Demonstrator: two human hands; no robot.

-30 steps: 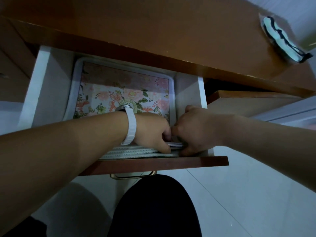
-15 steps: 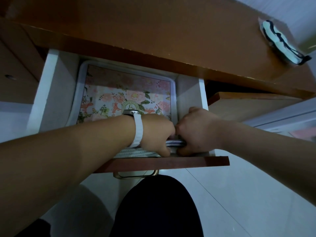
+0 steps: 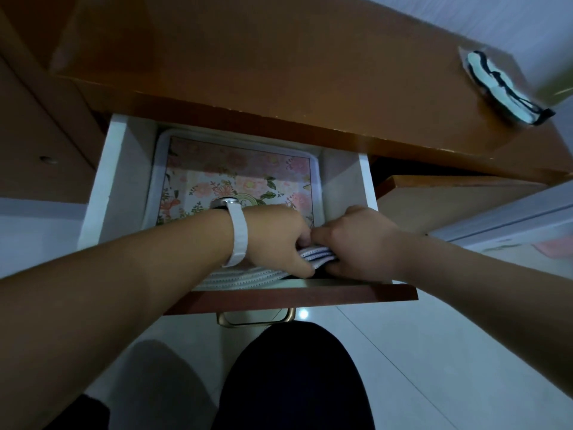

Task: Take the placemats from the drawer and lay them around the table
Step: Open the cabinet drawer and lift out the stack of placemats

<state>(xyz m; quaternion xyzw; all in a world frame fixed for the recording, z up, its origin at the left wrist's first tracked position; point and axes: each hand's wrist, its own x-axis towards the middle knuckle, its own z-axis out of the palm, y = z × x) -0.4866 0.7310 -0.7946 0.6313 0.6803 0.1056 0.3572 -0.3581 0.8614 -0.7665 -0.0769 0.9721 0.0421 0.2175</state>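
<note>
A white-sided drawer [image 3: 345, 187] with a brown front stands pulled out under a brown tabletop [image 3: 279, 72]. Inside, near its front, lies a stack of pale woven placemats [image 3: 245, 279]. Both hands reach into the drawer's front right corner. My left hand [image 3: 279, 237], with a white watch band on the wrist, grips the stack's raised right edge. My right hand [image 3: 356, 243] grips that same edge from the right, knuckles touching the left hand. Behind the stack lies a floral tray or mat with a white rim [image 3: 238, 178]. My arms hide most of the stack.
A black-and-white cloth item [image 3: 502, 86] lies on the tabletop at the far right. A metal handle [image 3: 255, 318] hangs below the drawer front. Pale floor tiles [image 3: 434, 367] spread below. My dark-clothed leg [image 3: 294, 383] is under the drawer. A second brown drawer front [image 3: 449, 197] sits at right.
Both hands have lifted the right edge of the placemat stack a little higher inside the drawer. The view has shifted so the drawer sits lower and further right.
</note>
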